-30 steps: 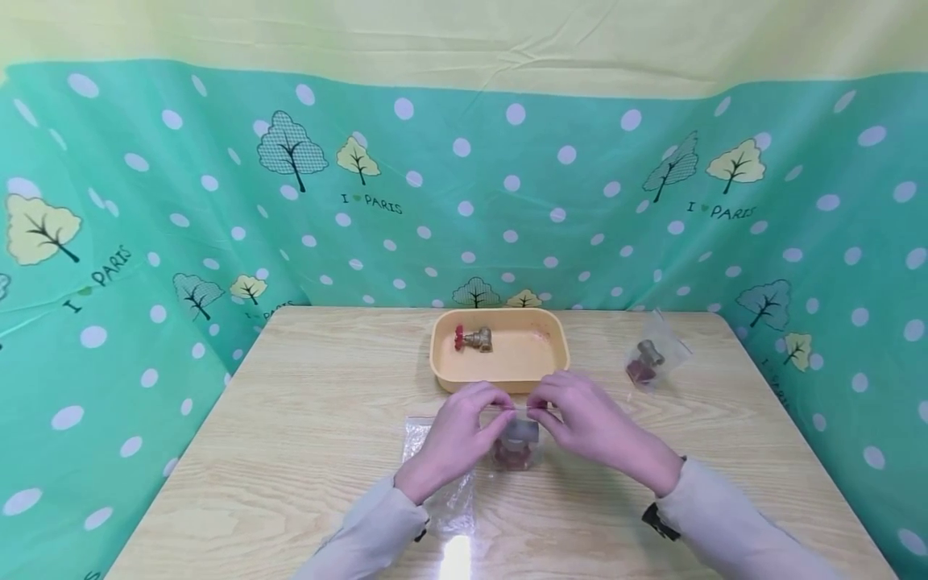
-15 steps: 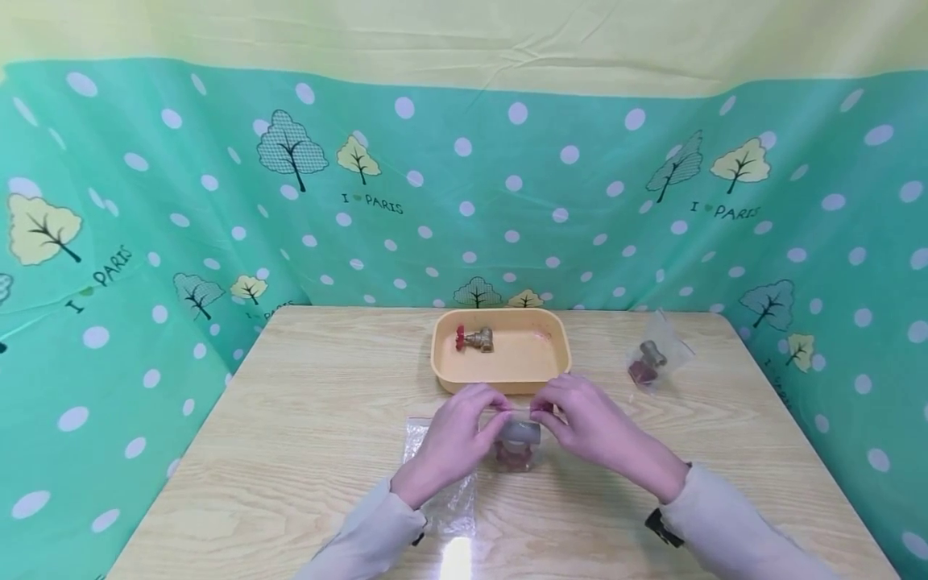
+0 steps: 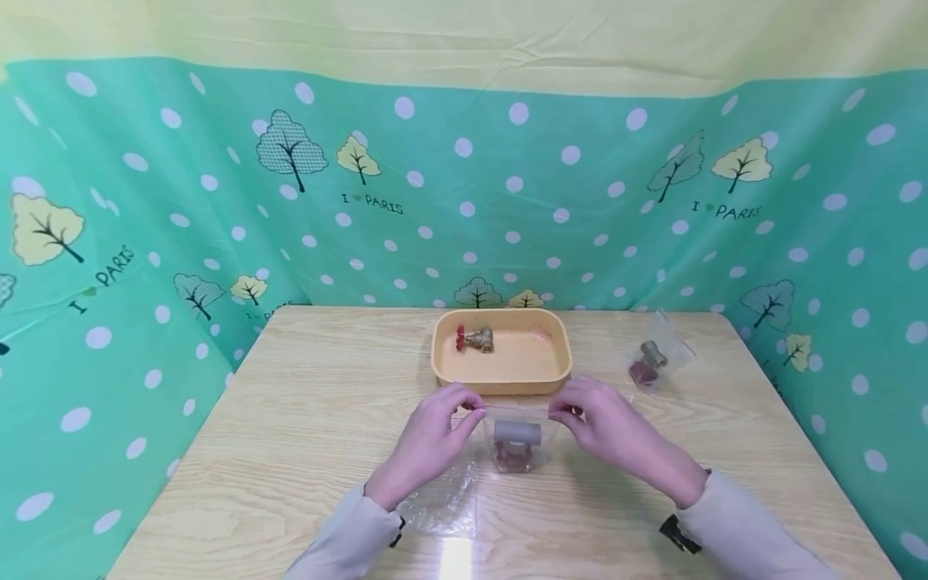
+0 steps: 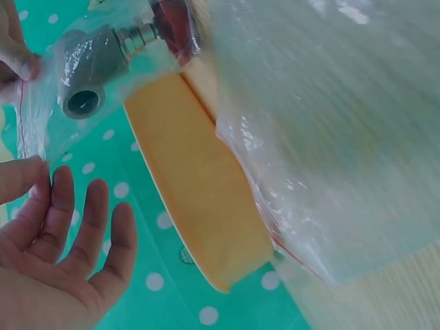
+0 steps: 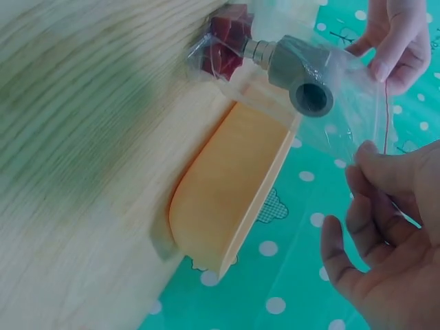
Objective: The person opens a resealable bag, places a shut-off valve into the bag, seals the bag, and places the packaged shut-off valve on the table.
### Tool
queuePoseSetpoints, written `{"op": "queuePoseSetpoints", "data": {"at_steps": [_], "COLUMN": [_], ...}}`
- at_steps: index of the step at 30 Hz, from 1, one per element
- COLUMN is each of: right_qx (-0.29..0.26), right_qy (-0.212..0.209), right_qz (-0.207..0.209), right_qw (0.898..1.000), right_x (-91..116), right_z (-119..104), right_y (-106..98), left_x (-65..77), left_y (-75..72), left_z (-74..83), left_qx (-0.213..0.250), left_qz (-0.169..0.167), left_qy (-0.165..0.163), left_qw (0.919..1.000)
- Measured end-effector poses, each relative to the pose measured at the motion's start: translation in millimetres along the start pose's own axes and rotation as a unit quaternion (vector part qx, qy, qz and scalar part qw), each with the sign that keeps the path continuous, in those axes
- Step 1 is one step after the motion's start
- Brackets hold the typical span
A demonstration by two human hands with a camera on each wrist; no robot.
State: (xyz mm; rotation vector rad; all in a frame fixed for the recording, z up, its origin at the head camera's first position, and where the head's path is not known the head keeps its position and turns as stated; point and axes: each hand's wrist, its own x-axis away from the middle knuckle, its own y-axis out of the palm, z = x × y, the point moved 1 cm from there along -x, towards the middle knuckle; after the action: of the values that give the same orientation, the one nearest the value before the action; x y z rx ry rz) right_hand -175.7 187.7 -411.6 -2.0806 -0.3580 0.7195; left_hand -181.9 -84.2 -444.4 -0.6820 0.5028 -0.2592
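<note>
In front of the tray, both hands pinch the top edge of a clear zip bag, holding it stretched between them. My left hand grips the left corner between thumb and forefinger, the other fingers spread loosely. At the opposite corner, the thumb and forefinger of my right hand pinch the same red-lined edge. Inside the bag sits a valve with a grey body and a dark red handwheel, the wheel toward the table. Another clear zip bag lies flat beneath my left forearm, partly hidden by it.
Behind the hands stands a pale orange tray; a brass valve with a red handwheel lies at its left. Farther right on the wooden table is a bagged valve. A green patterned curtain surrounds the table.
My hands have moved apart along the bag's top edge, the left going left and the right going right. The bag's mouth now spans wider, and the grey valve body shows more fully.
</note>
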Motion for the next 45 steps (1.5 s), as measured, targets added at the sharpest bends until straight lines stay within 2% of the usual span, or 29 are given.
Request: {"op": "queuePoseSetpoints", "data": {"at_steps": [6, 14, 21, 28, 37, 45], "right_qx": [0.02, 0.077, 0.1, 0.096, 0.087, 0.081], "right_qy": [0.013, -0.06, -0.07, -0.081, -0.089, -0.093], "right_qz": [-0.001, 0.009, -0.017, -0.005, -0.009, -0.008], "right_qw": [1.0, 0.995, 0.992, 0.992, 0.992, 0.992], "right_x": [0, -16, -27, -29, -28, -27], "right_z": [-3, -18, -25, -24, -25, -27], "right_y": [0, 8, 17, 18, 19, 19], "left_x": [2.8, 4.0, 2.7, 2.4, 9.4, 12.3], "left_y": [-2.5, -1.6, 0.5, 2.3, 8.9, 10.2], "left_z": [-2.4, -0.7, 2.1, 2.6, -4.5, -5.8], "left_qx": [0.011, 0.023, 0.036, 0.039, 0.016, 0.018], "left_qz": [0.012, 0.011, 0.003, 0.002, -0.03, -0.032], "left_qy": [0.002, -0.003, 0.001, -0.006, -0.024, -0.029], "left_qw": [0.9999, 0.9997, 0.9994, 0.9992, 0.9991, 0.9989]}}
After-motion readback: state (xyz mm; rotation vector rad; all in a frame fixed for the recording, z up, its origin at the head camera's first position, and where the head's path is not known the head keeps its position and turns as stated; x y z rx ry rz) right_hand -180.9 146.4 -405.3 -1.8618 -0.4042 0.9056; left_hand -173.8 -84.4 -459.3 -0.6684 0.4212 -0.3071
